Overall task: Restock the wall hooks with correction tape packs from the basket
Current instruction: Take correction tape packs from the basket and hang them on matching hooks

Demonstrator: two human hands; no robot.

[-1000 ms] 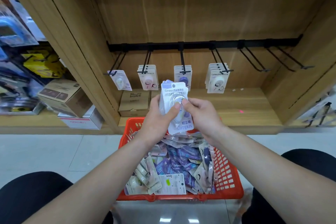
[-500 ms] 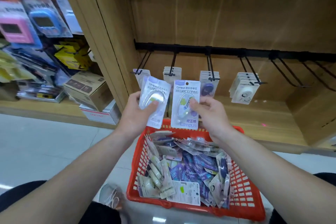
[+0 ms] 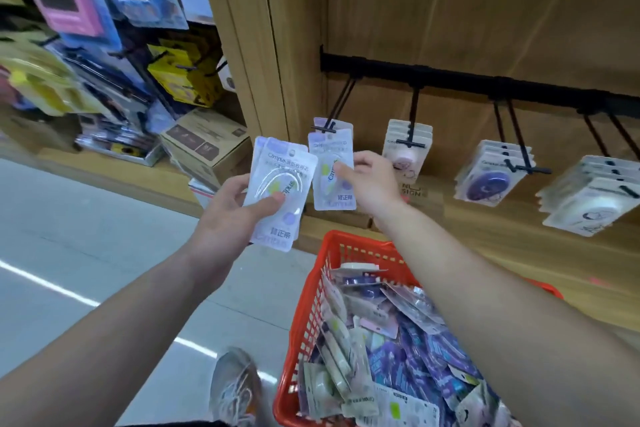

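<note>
My left hand (image 3: 231, 218) grips a small stack of white correction tape packs (image 3: 280, 194), thumb across the front. My right hand (image 3: 372, 180) pinches a single pack (image 3: 330, 173) by its right edge, its top at the tip of the leftmost black wall hook (image 3: 332, 114), where one pack hangs behind it. The hooks to the right carry a pink pack stack (image 3: 407, 149), a purple stack (image 3: 490, 173) and a white stack (image 3: 592, 198). Below stands the red basket (image 3: 308, 315), filled with several loose packs.
A black rail (image 3: 485, 83) carries the hooks on a wooden back panel. A wooden upright (image 3: 249, 45) divides this bay from a left bay with boxed goods and a cardboard box (image 3: 204, 142). My shoe (image 3: 235, 388) rests on the grey floor beside the basket.
The view has swung left and closer to the wall. My hands split the packs apart, and my right hand has carried one pack up to the leftmost hook.
</note>
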